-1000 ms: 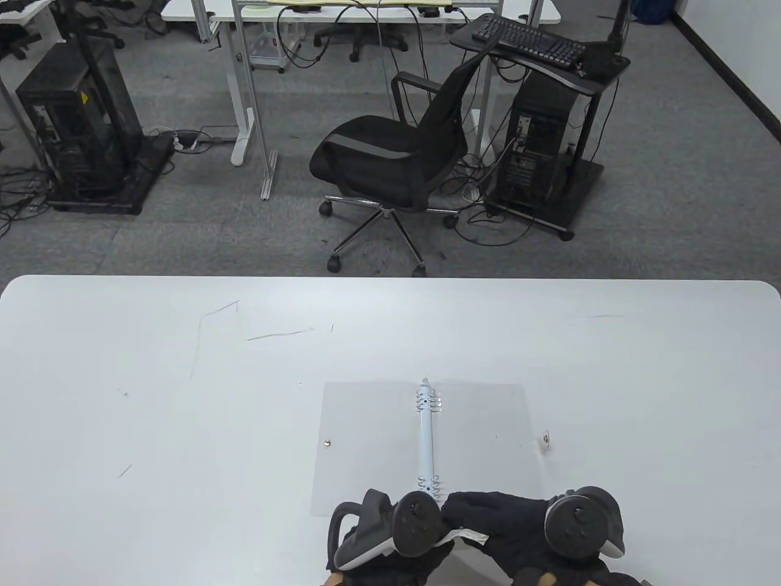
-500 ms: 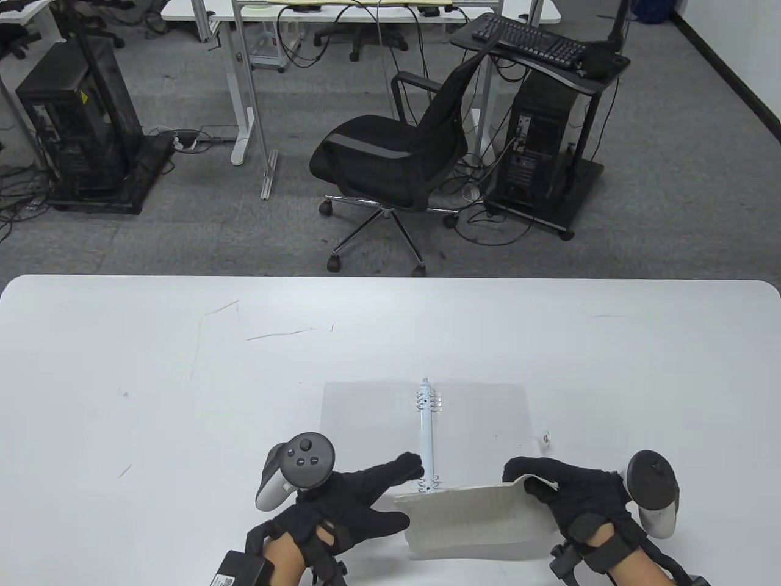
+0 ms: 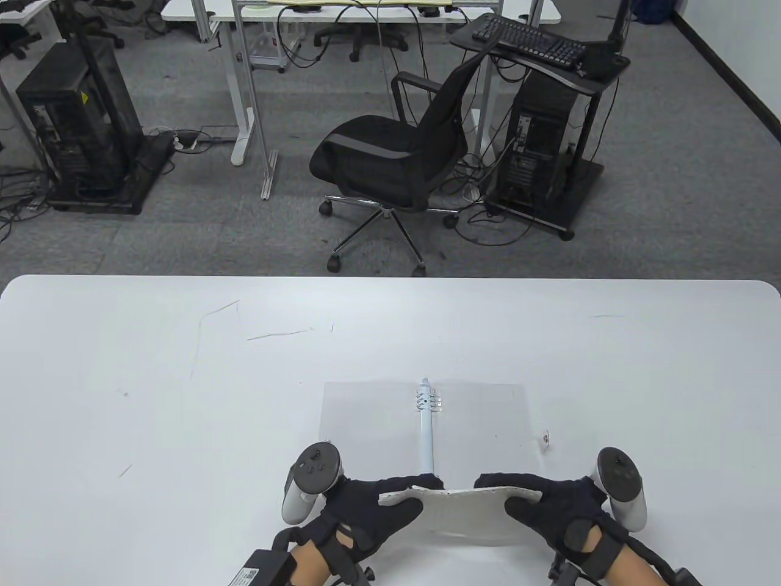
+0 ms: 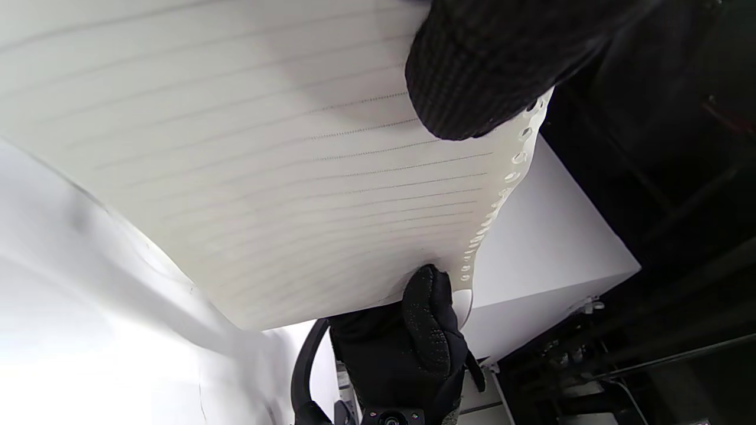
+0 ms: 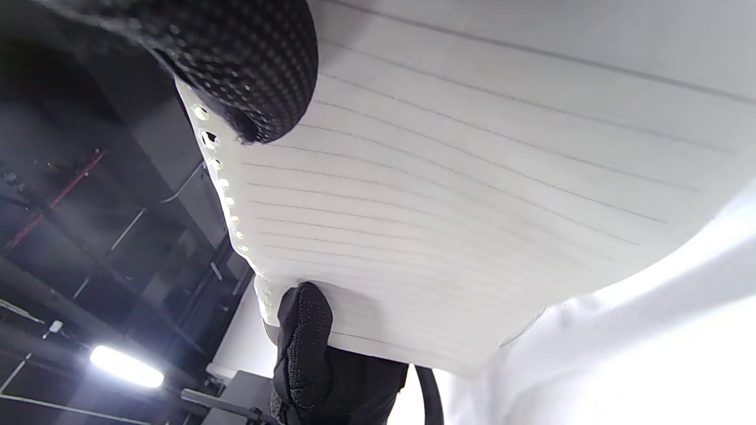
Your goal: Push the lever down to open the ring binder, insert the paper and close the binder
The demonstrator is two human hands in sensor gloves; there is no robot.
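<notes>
The clear-covered ring binder (image 3: 488, 421) lies open flat on the white table (image 3: 183, 378), its white ring spine (image 3: 427, 433) running away from me. A lined sheet of paper (image 3: 464, 513) with a punched far edge hangs above the binder's near end. My left hand (image 3: 421, 494) pinches its left side and my right hand (image 3: 497, 494) pinches its right side. The sheet hides the near rings. In the left wrist view, the paper (image 4: 266, 177) fills the frame, with a row of punch holes (image 4: 502, 195). The right wrist view shows the paper (image 5: 472, 206) from below.
A small snap button (image 3: 546, 437) sticks out at the binder's right cover edge. Beyond the table's far edge stand a black office chair (image 3: 390, 165) and computer towers on the carpet.
My left hand, earlier open beside the spine, has taken hold of the paper's left side. The right hand shifted its grip, and the sheet now hangs between both hands.
</notes>
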